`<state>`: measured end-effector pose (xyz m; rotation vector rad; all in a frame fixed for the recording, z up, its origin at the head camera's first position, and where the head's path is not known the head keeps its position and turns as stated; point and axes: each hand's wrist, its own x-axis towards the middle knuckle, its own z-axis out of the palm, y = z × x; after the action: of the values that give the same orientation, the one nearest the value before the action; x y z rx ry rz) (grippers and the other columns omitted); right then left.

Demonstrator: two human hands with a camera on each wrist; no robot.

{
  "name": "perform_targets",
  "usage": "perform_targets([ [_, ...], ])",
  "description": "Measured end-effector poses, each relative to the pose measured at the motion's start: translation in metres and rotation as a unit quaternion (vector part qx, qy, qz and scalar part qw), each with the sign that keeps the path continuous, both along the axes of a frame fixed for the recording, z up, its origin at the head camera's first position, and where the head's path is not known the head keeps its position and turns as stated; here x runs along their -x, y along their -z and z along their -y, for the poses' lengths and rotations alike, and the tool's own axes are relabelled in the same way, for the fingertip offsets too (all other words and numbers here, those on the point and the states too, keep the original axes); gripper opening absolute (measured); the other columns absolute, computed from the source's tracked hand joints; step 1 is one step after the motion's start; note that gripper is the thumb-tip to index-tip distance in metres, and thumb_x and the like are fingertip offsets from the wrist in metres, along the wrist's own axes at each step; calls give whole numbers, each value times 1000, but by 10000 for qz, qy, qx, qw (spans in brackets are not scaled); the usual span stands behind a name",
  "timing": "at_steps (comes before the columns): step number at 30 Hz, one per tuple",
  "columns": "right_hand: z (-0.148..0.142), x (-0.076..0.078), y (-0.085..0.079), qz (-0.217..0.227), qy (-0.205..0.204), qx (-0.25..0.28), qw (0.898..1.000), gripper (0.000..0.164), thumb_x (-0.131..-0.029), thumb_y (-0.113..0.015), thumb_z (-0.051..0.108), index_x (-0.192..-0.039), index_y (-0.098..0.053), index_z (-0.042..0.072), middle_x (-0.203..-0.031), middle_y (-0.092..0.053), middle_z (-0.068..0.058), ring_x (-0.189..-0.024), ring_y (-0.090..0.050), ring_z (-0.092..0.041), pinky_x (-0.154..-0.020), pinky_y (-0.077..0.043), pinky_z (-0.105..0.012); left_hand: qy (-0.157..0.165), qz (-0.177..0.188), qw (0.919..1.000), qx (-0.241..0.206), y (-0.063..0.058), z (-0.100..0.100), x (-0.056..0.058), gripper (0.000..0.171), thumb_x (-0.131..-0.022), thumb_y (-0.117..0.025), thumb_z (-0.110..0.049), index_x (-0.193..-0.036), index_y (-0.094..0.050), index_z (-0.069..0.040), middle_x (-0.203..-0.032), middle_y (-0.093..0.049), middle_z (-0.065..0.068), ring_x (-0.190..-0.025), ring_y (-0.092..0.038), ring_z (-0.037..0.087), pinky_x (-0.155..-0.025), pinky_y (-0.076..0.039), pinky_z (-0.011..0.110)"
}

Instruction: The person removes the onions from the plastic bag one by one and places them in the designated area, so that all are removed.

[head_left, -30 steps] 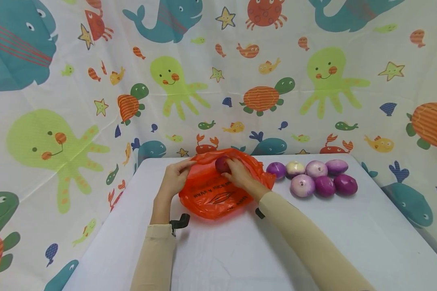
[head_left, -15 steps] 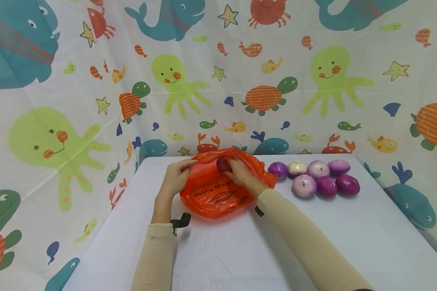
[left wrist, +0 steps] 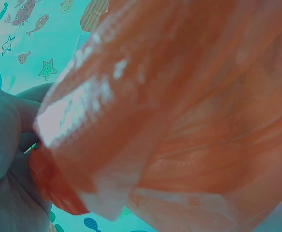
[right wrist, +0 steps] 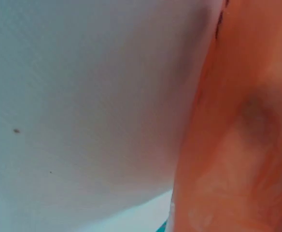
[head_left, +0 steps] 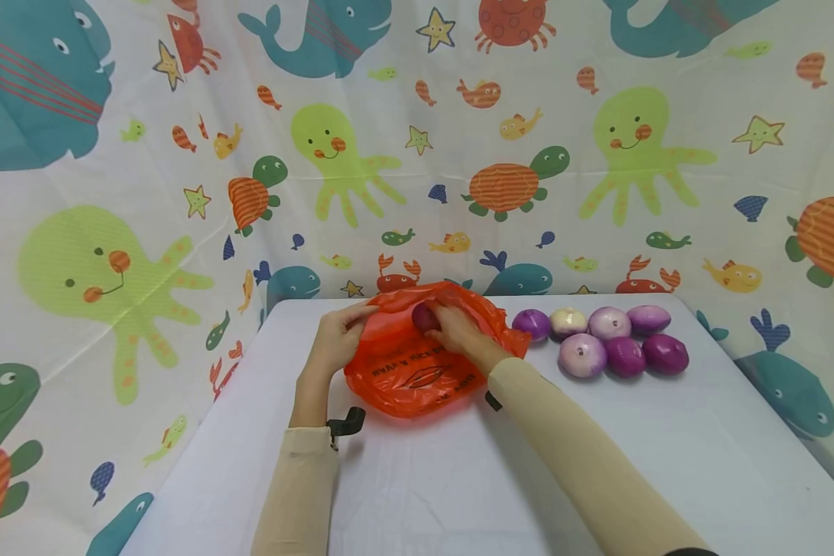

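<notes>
An orange-red plastic bag [head_left: 417,378] with black print stands toward the back of the white table, its mouth spread. My left hand [head_left: 337,340] pinches the left edge of the bag's mouth between thumb and fingers. In the left wrist view the bag [left wrist: 179,121] fills most of the picture, its rim at my left hand [left wrist: 3,145]. My right hand [head_left: 455,328] is in the bag's mouth, gripping a dark purple onion [head_left: 426,316]. The right wrist view shows the bag's side [right wrist: 237,145], with the right hand hidden.
To the right of the bag, several onions lie in a cluster: a purple one [head_left: 532,324] closest to the bag, a pale yellowish one [head_left: 566,322], and a dark purple one [head_left: 666,354] at the right end. Behind the white table [head_left: 417,486] hangs a patterned curtain [head_left: 431,69].
Both hands, the bag and the onion hold nearly the same places. The whole head view has shifted slightly.
</notes>
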<state>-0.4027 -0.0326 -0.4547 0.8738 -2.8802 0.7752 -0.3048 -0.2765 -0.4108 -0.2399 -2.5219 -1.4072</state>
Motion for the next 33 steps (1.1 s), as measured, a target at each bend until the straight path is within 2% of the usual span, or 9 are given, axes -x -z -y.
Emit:
perform_targets([
  [6, 0, -3, 3, -20, -230, 39, 9997, 75, -91, -81, 21, -156, -46, 12, -153, -50, -13, -136, -53, -33, -120, -43, -50, -10, 135, 9999, -60, -1, 0, 0, 34, -105, -57, -11, -133, -73, -21, -147, -64, 2, -123, -68, 32, -99, -59, 50],
  [10, 1, -5, 3, -1, -356, 112, 9993, 74, -88, -84, 23, -153, -48, 12, -145, -58, -10, -132, -55, -31, -119, -45, -49, 9, 84, 10000, 0, 0, 0, 2, 34, -106, -56, -12, -134, -73, -21, -147, -63, 2, -127, -66, 32, -100, -58, 50],
  [17, 6, -12, 1, -107, -371, -244, 9990, 71, -85, -87, 28, -145, -52, 10, -135, -63, -10, -123, -60, -29, -112, -51, -46, 52, -35, 9999, 117, 0, 0, 1, 35, -106, -54, -10, -134, -72, -18, -149, -62, 4, -132, -63, 33, -103, -57, 51],
  [26, 6, -17, 3, -87, -518, -306, 9982, 74, -86, -86, 26, -149, -50, 11, -144, -57, -11, -131, -57, -31, -116, -48, -49, 66, 30, 10000, 37, 1, 0, 0, 34, -106, -55, -11, -134, -72, -19, -149, -62, 4, -130, -63, 36, -102, -57, 52],
  [33, 4, -20, 0, -205, -706, -209, 9971, 75, -85, -86, 26, -150, -51, 12, -149, -54, -10, -135, -52, -32, -119, -44, -50, -22, 114, 9999, 46, -1, -1, 0, 32, -106, -58, -16, -133, -73, -22, -147, -64, 2, -127, -66, 33, -100, -58, 51],
])
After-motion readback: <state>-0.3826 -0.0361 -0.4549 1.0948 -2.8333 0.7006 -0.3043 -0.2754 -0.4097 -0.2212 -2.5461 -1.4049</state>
